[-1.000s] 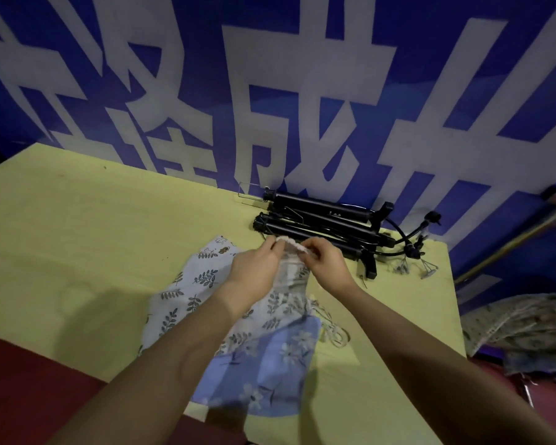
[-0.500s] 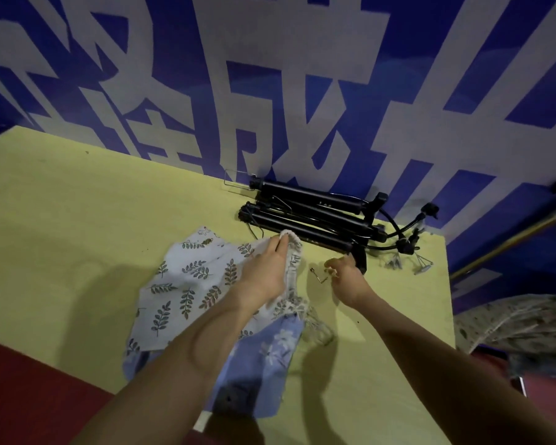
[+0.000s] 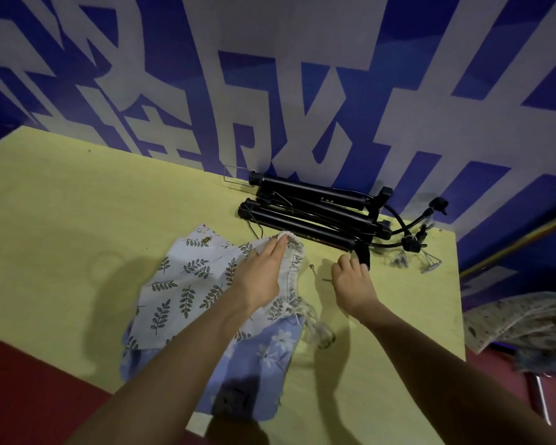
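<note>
Watching this over the head cam from my desk, the bit that worried me was the small metal pin point(image 3: 312, 268). It lay on the yellow table point(image 3: 77, 203), just beside the right edge of the leaf-print cloth point(image 3: 190, 277) and just left of the right hand point(image 3: 353, 281). That hand was down on the tabletop with its fingers curled under. I honestly couldn't tell whether it was pinching anything or only feeling for the pin, since the fingertips were hidden. The left hand point(image 3: 264, 271) lay flat with straight fingers, pressing down near the cloth's gathered top edge, not gripping it. The cloth sat mid-table, overlapping a blue floral cloth point(image 3: 264, 351) that reached toward the near edge.

What I thought could go wrong: the pin was tiny and lay in the hand's shadow. A fumbled pinch could flick it under the fabric or toward the folded black stands point(image 3: 318, 216) right behind, where it'd be a pain to find. If it had a sharp end, it could prick a finger too. The flat left hand only held down one spot, so any tug from the right side could slide the hem and loosen the gather. And the loose string point(image 3: 318, 329) beside the right forearm looked ready to snag if that arm swept back.
</note>
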The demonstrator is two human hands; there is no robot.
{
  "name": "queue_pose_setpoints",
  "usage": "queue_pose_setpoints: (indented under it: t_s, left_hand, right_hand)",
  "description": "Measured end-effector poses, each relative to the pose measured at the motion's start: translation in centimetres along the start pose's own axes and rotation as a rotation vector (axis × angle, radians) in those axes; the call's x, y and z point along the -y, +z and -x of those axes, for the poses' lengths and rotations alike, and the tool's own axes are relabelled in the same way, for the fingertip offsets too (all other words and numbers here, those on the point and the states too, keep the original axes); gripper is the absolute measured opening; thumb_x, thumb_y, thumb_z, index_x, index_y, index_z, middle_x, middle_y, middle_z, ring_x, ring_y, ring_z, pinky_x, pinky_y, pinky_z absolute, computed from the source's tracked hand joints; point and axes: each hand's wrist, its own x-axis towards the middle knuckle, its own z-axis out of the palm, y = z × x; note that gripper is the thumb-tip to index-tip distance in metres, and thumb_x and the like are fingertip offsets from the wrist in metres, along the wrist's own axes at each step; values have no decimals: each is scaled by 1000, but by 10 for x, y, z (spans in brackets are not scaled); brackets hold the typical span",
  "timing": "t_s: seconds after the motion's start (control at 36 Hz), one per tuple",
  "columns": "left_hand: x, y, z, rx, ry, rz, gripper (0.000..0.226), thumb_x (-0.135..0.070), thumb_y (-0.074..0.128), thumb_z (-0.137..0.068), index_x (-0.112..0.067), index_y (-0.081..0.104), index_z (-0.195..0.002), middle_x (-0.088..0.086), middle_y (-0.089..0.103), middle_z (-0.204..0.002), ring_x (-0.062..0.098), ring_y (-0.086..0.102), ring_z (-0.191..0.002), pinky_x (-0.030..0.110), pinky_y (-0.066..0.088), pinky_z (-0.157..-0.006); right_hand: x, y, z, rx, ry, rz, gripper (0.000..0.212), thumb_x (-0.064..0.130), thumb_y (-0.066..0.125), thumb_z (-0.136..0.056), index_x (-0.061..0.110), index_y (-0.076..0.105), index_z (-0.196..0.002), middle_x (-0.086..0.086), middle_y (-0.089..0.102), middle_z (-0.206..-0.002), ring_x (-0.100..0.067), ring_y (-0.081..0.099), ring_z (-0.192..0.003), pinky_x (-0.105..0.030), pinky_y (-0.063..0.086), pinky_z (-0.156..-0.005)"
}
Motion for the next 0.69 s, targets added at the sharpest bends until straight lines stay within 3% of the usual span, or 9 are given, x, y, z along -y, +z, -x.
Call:
queue_pose_setpoints:
  t_s: [0.08,0.19,0.28,0.39,0.47,0.56,0.69]
  left_hand:
    - [-2,-1,2,11,-9,-34,89,10,42,-83,-22,-5,-152,-2,6,-160,38,25,-138,43,32,-111]
    - [-4,-7,10,-27,-36,-5,88,12,41,-83,-22,-2,-152,-4,1,-161,38,25,-139,44,38,-107]
    - [-2,-13,18,-75,-66,72,90,13,41,-82,-22,-5,-152,-8,-10,-160,29,46,-127,35,50,-80]
    - [9,-19,27,-102,-106,113,93,10,45,-84,-24,-9,-151,-12,-16,-158,19,58,-102,21,37,-47]
    - [17,-28,30,-127,-121,121,92,5,50,-87,-25,-9,-151,-13,-13,-159,21,58,-108,22,40,-52]
    - [20,-39,33,-142,-124,112,89,0,51,-88,-25,-6,-152,-13,-10,-159,22,56,-111,27,43,-62]
    - [32,-50,29,-163,-108,59,83,-4,48,-89,-22,-2,-152,-10,-7,-160,26,58,-109,31,44,-67]
  right_hand:
    - [0,-7,6,-74,22,-125,30,-2,39,-87,8,45,-115,-12,52,-115,-30,46,-107,-37,31,-94]
    - [11,-27,6,-188,-23,-476,10,11,41,-96,12,50,-95,-7,60,-91,-28,55,-87,-38,34,-84]
    - [29,-44,4,-207,-127,-700,8,12,51,-94,10,57,-89,-1,59,-85,-22,55,-81,-36,41,-78]
    - [62,-62,4,-159,-223,-849,3,9,61,-89,7,62,-88,4,58,-82,-10,53,-74,-21,40,-70]
    - [82,-70,1,-138,-225,-870,5,11,65,-86,11,60,-89,0,64,-85,-15,59,-75,-28,48,-70]
    - [91,-73,-2,-180,-293,-710,15,20,68,-84,11,59,-92,-4,68,-93,-22,62,-85,-37,50,-76]
    - [93,-80,-11,-319,-290,-646,15,23,63,-88,10,55,-91,-5,58,-90,-22,54,-84,-31,41,-72]
